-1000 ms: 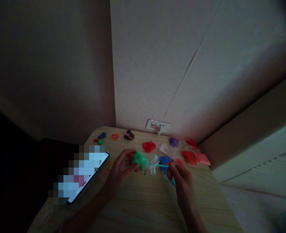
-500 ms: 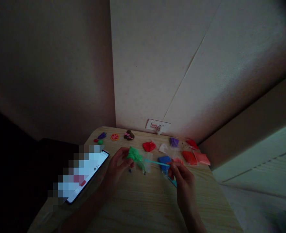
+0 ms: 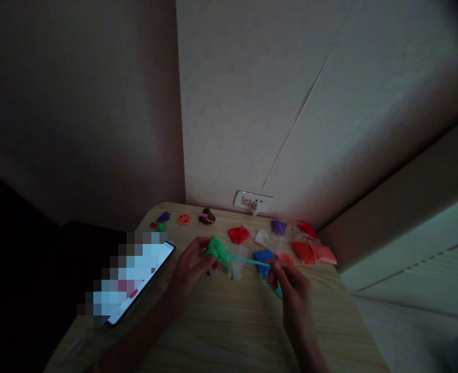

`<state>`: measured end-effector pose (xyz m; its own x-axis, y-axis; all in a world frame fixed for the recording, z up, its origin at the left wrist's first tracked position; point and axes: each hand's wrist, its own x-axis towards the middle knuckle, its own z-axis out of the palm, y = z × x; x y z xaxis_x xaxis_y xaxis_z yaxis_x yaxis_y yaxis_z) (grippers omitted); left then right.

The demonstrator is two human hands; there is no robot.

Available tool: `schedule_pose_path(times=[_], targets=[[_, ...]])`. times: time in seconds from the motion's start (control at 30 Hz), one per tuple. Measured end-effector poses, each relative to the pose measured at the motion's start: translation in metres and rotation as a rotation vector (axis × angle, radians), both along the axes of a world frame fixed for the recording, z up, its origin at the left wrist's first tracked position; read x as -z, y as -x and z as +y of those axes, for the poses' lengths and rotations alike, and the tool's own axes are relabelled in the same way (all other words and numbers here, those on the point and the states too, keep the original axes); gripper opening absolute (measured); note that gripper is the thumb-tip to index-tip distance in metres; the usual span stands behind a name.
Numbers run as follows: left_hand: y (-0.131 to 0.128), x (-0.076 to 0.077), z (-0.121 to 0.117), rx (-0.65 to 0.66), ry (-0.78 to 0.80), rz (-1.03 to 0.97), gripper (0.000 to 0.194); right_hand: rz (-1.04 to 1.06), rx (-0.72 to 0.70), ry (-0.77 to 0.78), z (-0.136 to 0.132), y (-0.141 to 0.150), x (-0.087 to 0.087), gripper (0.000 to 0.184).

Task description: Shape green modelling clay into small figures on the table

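My left hand is closed around a lump of green modelling clay, which looks to be in a clear bag. In my right hand is a thin light-blue clay tool, pinched between thumb and fingers. The tool points left and its tip meets the right side of the green clay; whether it goes in I cannot tell. Below the right hand's fingers lie a blue clay packet and a second teal strip, partly hidden by the hand.
A phone lies at the left of the wooden table. Small clay pieces stand behind it: a purple bunch, an orange-red disc, a brown lump. Red, purple and several other packets lie along the back right.
My left hand has shifted slightly right and turned the green clay a little, so it hangs more compactly. My right hand and the tool have hardly moved.
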<state>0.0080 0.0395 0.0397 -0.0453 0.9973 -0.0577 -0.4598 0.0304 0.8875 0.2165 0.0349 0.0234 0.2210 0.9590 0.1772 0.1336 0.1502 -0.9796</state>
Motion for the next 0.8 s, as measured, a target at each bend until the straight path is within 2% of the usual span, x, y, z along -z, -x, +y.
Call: schedule_pose_path(times=[0.33,0.8], targets=[[0.0007,0.0022,0.0,-0.008,0.006,0.02,0.033,-0.042,0.037,-0.004,-0.0017,-0.0002,0.0024,0.031],[0.0005,0.0012,0.0004,0.008,0.002,0.047,0.031,0.017,-0.006,0.011,-0.002,0.0045,-0.0012,0.03]])
